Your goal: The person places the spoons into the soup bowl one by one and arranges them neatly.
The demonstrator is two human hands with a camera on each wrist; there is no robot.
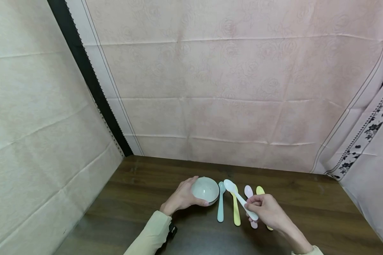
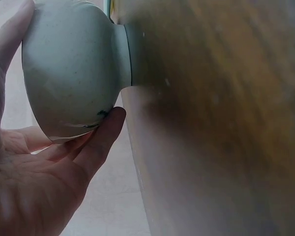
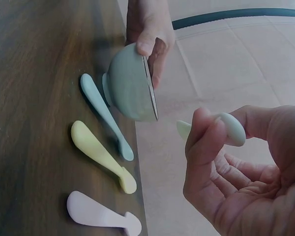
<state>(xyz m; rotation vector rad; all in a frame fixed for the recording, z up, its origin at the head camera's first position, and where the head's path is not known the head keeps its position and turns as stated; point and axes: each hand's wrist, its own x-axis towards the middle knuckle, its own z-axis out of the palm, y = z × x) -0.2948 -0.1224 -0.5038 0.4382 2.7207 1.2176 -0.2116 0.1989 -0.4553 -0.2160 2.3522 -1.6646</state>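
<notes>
While head cam shows inside bowl [image 1: 205, 188], L-wrist cam shows foot [image 2: 122, 56]

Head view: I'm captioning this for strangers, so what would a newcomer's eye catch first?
Probably the white spoon that the right hand pinches above the dark table. Next, at left, the pale bowl gripped by the left hand. Then the row right of the bowl: blue spoon, yellow spoon, lilac spoon and second yellow spoon.

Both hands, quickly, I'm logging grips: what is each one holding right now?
Left hand: holding the bowl.
Right hand: pinching the white spoon.
</notes>
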